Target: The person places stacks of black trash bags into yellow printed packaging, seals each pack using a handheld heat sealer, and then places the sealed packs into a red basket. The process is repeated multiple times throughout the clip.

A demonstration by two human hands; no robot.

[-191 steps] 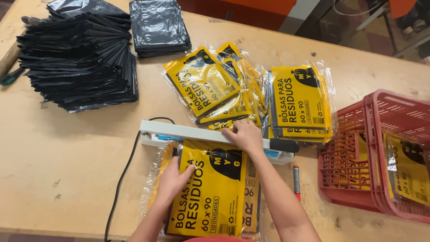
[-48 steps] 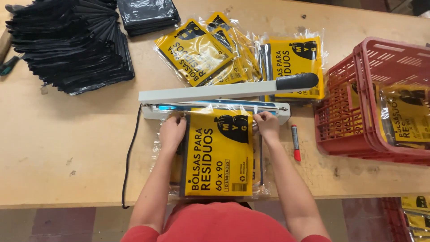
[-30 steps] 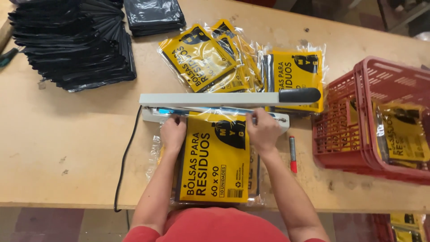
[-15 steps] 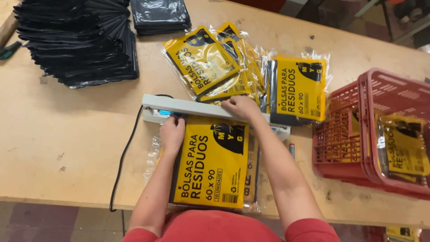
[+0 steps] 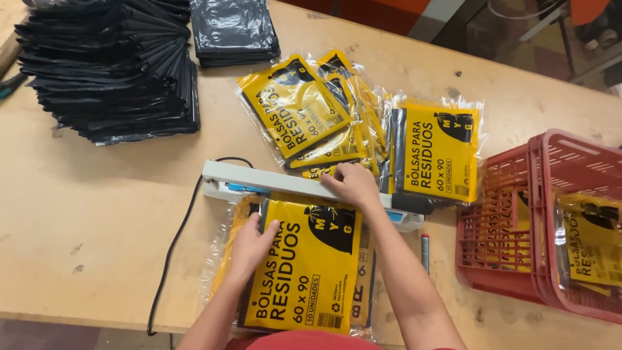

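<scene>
Right now I see my right hand (image 5: 353, 185) pressed flat on the arm of the grey heat sealer (image 5: 285, 185), fingers curled down over the bar and holding nothing else. The sealer's bar looks lowered onto the top edge of the yellow packet (image 5: 311, 259), though I cannot see the seam itself because the hand and bar cover it. My left hand (image 5: 253, 243) lies on the packet's upper left part, fingers spread and flat, steadying it rather than gripping. The packet sits on the wooden table (image 5: 97, 214) just in front of me, its mouth under the sealer; more packets lie beneath it, but I cannot count them, and the bottom edge is cut off by the frame.

Beyond the sealer a loose heap of sealed yellow packets (image 5: 363, 129) overlaps, several mostly hidden. At the far left, a tall stack of folded black bags (image 5: 110, 71) runs out of view at the top, with a smaller black pile (image 5: 236, 29) beside it. A red marker (image 5: 425, 249) lies just right of my forearm. At the right, 2 nested red baskets (image 5: 512, 240) hold another packet, partly behind the mesh. The sealer's black cable (image 5: 172, 259) trails off the table edge.
</scene>
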